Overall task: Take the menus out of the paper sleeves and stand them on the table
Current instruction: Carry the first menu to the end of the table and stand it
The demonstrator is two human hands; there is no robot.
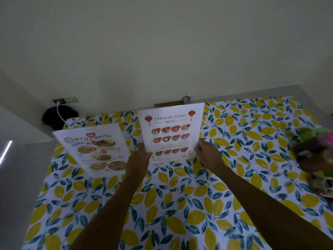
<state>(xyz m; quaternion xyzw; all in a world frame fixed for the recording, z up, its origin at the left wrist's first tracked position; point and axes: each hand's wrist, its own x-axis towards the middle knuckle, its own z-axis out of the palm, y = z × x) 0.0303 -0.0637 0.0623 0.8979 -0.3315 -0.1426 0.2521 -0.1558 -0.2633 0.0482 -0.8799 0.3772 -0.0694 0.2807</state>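
Two bare forearms reached up from the bottom of the frame across a table (180,204) covered in a white cloth printed with yellow lemons and blue-green leaves. At mid-frame the left hand (139,157) pinched the lower left edge of a white sheet headed "Chinese Food Menu" (171,131), while the right hand (207,154) gripped its lower right edge, holding it upright with its bottom edge at the cloth. Just left of it, a second white menu with Thai lettering and dish photos (95,148) stood tilted. At the right edge sat a blurred heap of colourful items (313,154), possibly bags.
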